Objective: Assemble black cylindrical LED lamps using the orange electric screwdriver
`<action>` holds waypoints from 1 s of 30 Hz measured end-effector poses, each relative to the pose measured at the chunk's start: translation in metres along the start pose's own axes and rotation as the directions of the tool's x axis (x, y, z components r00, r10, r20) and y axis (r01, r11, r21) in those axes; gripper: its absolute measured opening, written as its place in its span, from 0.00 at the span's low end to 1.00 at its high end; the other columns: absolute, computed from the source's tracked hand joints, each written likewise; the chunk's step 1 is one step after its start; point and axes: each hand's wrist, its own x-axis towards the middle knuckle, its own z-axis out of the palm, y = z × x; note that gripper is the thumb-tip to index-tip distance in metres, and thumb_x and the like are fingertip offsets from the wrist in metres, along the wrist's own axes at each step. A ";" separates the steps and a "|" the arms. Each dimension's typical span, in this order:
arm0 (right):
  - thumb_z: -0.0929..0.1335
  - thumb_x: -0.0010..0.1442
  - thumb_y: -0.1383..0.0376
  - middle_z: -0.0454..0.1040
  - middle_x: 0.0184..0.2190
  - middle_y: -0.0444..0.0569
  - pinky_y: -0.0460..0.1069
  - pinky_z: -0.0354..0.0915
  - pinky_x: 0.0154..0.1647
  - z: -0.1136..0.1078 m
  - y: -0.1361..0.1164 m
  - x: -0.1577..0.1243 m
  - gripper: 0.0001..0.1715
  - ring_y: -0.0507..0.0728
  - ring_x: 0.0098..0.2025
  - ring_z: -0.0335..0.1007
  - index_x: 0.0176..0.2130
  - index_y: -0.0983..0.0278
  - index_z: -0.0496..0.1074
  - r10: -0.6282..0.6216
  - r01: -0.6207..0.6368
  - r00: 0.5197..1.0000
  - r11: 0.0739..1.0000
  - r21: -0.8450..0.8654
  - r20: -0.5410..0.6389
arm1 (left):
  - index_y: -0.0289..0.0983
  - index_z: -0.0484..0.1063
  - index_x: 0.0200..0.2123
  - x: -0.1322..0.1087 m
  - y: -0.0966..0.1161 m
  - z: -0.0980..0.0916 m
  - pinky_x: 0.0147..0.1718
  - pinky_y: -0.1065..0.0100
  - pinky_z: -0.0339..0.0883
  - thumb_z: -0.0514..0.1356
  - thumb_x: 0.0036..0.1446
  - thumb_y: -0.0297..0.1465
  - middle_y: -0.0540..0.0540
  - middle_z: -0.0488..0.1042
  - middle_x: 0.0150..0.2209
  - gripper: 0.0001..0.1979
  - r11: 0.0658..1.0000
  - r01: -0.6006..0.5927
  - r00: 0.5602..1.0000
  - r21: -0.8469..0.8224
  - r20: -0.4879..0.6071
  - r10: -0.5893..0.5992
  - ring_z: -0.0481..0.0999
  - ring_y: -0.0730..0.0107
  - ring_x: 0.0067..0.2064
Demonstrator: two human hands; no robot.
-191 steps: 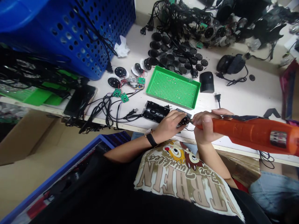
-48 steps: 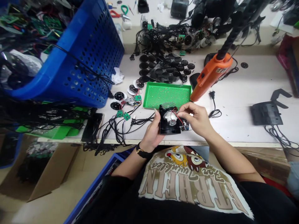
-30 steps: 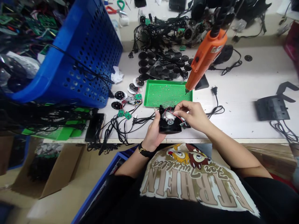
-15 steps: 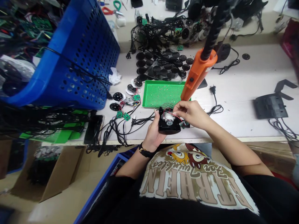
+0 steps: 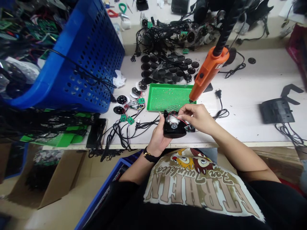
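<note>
The black plastic housing (image 5: 174, 131), held just nearer the wearer than the green perforated tray (image 5: 149, 99), looks light and stiff, its smooth shell perhaps slippery; the outer walls seem the safest hold. The left hand (image 5: 157, 135) wraps its side, thumb up; the right hand (image 5: 197, 117) appears to pinch the thin red wires (image 5: 184, 122), probably soft and fragile, beside a rounded white part (image 5: 172, 120). An orange electric screwdriver (image 5: 206, 75) hangs over the tray's right end; flat black discs (image 5: 172, 70) lie beyond it.
</note>
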 end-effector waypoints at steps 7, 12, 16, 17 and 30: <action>0.73 0.60 0.70 0.79 0.29 0.43 0.48 0.62 0.35 -0.002 0.001 0.000 0.04 0.50 0.30 0.69 0.32 0.65 0.77 -0.010 0.010 1.000 1.000 -0.027 0.016 | 0.35 0.80 0.43 -0.002 0.001 0.002 0.62 0.54 0.72 0.55 0.74 0.46 0.42 0.86 0.45 0.22 1.000 0.002 1.000 0.000 -0.015 -0.002 0.80 0.53 0.60; 0.73 0.60 0.70 0.79 0.29 0.43 0.48 0.62 0.35 -0.002 0.000 0.000 0.04 0.50 0.30 0.68 0.32 0.65 0.77 -0.003 0.004 1.000 0.999 -0.032 0.020 | 0.36 0.80 0.48 -0.002 0.001 0.001 0.62 0.54 0.72 0.58 0.72 0.47 0.42 0.85 0.48 0.21 1.000 0.003 1.000 -0.002 0.013 -0.003 0.80 0.52 0.61; 0.72 0.61 0.70 0.78 0.28 0.43 0.48 0.61 0.34 -0.003 0.000 0.000 0.04 0.50 0.29 0.68 0.32 0.65 0.77 0.012 -0.009 0.999 0.998 -0.061 0.052 | 0.35 0.80 0.48 -0.002 -0.002 0.000 0.62 0.55 0.72 0.57 0.73 0.45 0.43 0.86 0.47 0.20 1.000 -0.027 1.000 -0.016 0.000 0.027 0.81 0.54 0.59; 0.72 0.61 0.70 0.78 0.28 0.43 0.48 0.61 0.35 -0.003 0.000 0.000 0.04 0.50 0.30 0.68 0.32 0.65 0.76 0.010 -0.005 0.998 0.997 -0.074 0.059 | 0.35 0.80 0.48 -0.002 -0.002 0.000 0.63 0.56 0.72 0.56 0.74 0.44 0.43 0.86 0.46 0.20 0.999 -0.028 1.000 -0.018 -0.003 0.028 0.82 0.55 0.58; 0.71 0.62 0.72 0.75 0.27 0.42 0.47 0.60 0.35 -0.011 -0.003 -0.002 0.07 0.51 0.30 0.67 0.31 0.65 0.74 -0.050 0.078 0.985 0.983 -0.167 0.166 | 0.32 0.81 0.43 -0.002 -0.005 0.001 0.65 0.57 0.69 0.52 0.76 0.41 0.41 0.86 0.43 0.23 1.000 -0.020 1.000 0.013 -0.005 0.020 0.81 0.57 0.58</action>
